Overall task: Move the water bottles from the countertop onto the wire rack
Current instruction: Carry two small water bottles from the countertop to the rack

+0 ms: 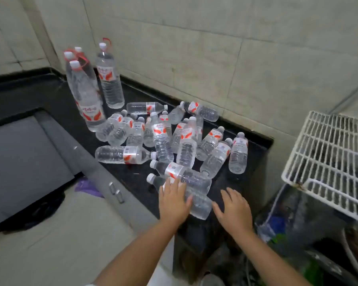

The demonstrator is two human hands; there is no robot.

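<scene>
- Small water bottles (186,149) are heaped on the table (252,162); the wire rack (327,162) stands bare to the right.
- The nearest bottle (198,203) is pressed by the flat left hand (174,200); the right hand (234,209) hovers spread, empty.
- Judged next: a firm grasp, then a carry rightward.

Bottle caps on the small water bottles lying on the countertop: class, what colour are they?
White, as on the bottle cap near the front of the pile, clearest in the head view.

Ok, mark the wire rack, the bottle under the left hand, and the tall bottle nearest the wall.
wire rack (329,153), head view, white grid surface.
bottle under the left hand (201,204), head view, clear body.
tall bottle nearest the wall (110,79), head view, red-and-white label.
</scene>
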